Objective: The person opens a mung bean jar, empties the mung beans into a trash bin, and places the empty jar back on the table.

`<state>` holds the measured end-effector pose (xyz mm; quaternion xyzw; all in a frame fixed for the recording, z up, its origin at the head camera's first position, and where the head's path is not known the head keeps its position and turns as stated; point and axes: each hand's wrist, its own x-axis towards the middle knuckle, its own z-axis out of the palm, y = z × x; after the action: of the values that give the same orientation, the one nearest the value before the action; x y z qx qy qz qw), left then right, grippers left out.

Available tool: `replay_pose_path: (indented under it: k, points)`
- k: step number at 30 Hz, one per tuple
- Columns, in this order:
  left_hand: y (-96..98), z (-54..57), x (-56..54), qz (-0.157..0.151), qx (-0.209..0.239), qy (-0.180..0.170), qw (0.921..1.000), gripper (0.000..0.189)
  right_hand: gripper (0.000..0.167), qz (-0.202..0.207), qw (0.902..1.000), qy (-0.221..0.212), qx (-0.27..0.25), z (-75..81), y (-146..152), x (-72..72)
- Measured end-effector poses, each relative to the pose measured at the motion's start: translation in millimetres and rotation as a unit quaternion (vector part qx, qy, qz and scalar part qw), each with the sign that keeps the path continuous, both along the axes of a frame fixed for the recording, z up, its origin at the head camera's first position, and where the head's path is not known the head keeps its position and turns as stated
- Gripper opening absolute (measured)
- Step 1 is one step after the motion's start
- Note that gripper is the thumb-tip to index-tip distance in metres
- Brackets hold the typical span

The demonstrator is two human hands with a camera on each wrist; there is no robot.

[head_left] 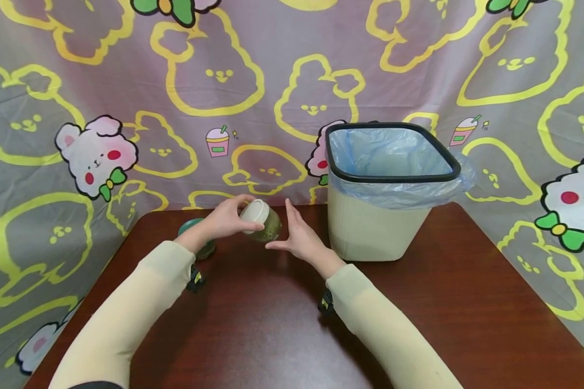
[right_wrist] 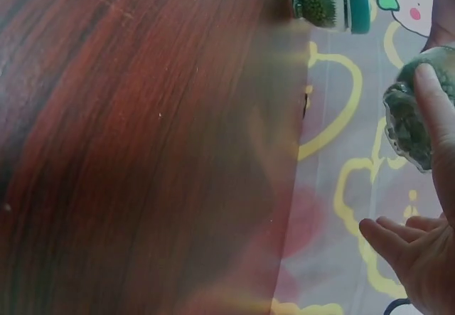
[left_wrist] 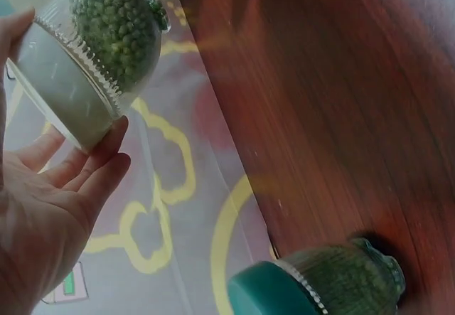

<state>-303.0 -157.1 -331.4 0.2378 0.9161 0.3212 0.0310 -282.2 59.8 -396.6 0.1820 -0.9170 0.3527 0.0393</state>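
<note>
My left hand (head_left: 227, 218) grips a clear jar of green beans (left_wrist: 114, 34) by its white lid (head_left: 255, 212), with the fingers and thumb spread round the lid. Held above the table, the jar tilts so that its base points to the right. Facing that base is my right hand (head_left: 303, 235), its fingers straight and its thumb held apart. In the right wrist view one of its digits (right_wrist: 435, 102) overlaps the jar's base. Behind my left forearm stands a second jar of green beans (left_wrist: 355, 279) with a teal lid (left_wrist: 270, 292), partly hidden in the head view.
A cream waste bin (head_left: 377, 229) with a black rim and a blue plastic liner (head_left: 399, 194) stands on the table to the right of my right hand. The dark red-brown table (head_left: 253, 324) ends at a patterned curtain (head_left: 272, 124) behind.
</note>
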Motion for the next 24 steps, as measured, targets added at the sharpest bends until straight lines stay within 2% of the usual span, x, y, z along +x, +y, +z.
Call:
replay_pose_path:
  k: [7, 15, 18, 24]
  points:
    - [5.5, 5.5, 10.6, -0.001, 0.024, 0.007, 0.9997, 0.077, 0.113, 0.024, 0.9988, 0.042, 0.000, 2.2, 0, 5.1]
    - [12.7, 9.7, 20.0, -0.008, 0.060, 0.012, 0.9981, 0.075, 0.097, 0.054, 0.9931, 0.098, -0.035, 3.2, 0, 10.0]
    - [14.4, 11.8, 23.4, -0.005, 0.063, 0.013, 0.9979, 0.076, 0.092, 0.060, 0.9912, 0.103, -0.058, 5.0, 0, 12.4]
    - [17.0, 16.0, 30.5, -0.009, 0.074, 0.012, 0.9972, 0.078, 0.091, 0.057, 0.9909, 0.085, -0.086, 8.5, 2, 18.7]
